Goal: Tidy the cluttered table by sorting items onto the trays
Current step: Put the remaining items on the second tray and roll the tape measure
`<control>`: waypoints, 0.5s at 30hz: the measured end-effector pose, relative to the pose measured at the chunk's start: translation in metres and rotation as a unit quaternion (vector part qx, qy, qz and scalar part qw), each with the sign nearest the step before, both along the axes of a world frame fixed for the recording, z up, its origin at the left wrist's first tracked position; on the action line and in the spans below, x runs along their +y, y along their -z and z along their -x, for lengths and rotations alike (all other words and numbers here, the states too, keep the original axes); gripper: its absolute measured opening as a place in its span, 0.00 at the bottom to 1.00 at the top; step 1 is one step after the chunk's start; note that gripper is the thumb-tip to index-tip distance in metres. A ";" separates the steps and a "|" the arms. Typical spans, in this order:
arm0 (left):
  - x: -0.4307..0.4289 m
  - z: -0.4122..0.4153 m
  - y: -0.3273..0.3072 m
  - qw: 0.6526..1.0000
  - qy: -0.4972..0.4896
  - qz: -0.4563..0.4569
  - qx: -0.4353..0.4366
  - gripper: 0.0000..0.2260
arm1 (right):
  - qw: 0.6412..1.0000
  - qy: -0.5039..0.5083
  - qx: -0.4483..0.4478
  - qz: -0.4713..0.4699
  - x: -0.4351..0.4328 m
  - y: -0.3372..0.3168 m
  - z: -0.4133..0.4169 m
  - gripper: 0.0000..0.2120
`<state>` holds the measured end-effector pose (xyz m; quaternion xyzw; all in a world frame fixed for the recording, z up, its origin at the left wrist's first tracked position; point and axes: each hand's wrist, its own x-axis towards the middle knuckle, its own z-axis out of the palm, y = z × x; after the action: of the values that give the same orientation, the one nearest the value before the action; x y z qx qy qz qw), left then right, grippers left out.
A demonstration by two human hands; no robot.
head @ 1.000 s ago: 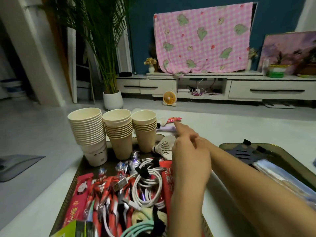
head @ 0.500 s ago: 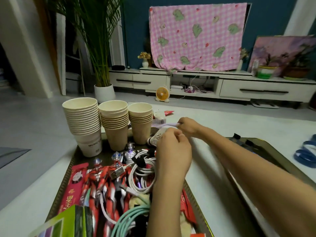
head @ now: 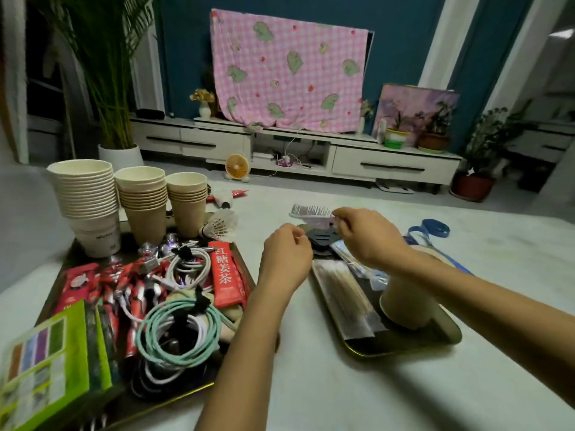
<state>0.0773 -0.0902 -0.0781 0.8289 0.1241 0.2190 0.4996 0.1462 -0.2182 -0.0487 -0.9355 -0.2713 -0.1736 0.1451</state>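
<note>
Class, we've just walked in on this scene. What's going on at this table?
A person is sorting clutter onto two trays. The right hand holds a pale hairbrush in its fingers above the far end of the right tray, which already carries a black spatula, a packet of sticks and a cup. The left hand hovers beside it, fingers curled, apparently empty. The left tray is crowded with cup stacks, cables and red packets.

right hand [head: 368,236] | lifted comb [head: 311,212] | now above right tray [head: 448,337]
</note>
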 end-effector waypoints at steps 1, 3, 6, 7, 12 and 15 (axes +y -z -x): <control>0.002 -0.001 0.004 1.000 0.004 -0.009 0.012 0.12 | 0.999 0.006 -0.025 0.024 -0.006 0.007 0.011 0.12; -0.007 0.000 0.009 0.999 0.014 -0.029 0.031 0.12 | 0.995 0.023 -0.051 0.082 -0.031 0.018 0.039 0.10; -0.013 0.002 0.014 0.997 0.015 -0.053 0.048 0.13 | 0.981 0.018 -0.034 0.191 -0.045 0.042 0.065 0.15; -0.013 0.002 0.015 0.997 0.016 -0.063 0.052 0.13 | 0.975 0.006 -0.025 0.222 -0.044 0.049 0.070 0.16; -0.018 0.005 0.020 0.994 0.022 -0.090 0.063 0.12 | 0.973 -0.024 -0.013 0.230 -0.039 0.063 0.079 0.15; -0.020 0.008 0.019 0.992 0.033 -0.103 0.061 0.12 | 0.976 -0.017 -0.017 0.217 -0.041 0.060 0.077 0.14</control>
<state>0.0690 -0.1102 -0.0967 0.8913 0.1034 0.1630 0.4103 0.0693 -0.2587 -0.1089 -0.9368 -0.3208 -0.1240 -0.0636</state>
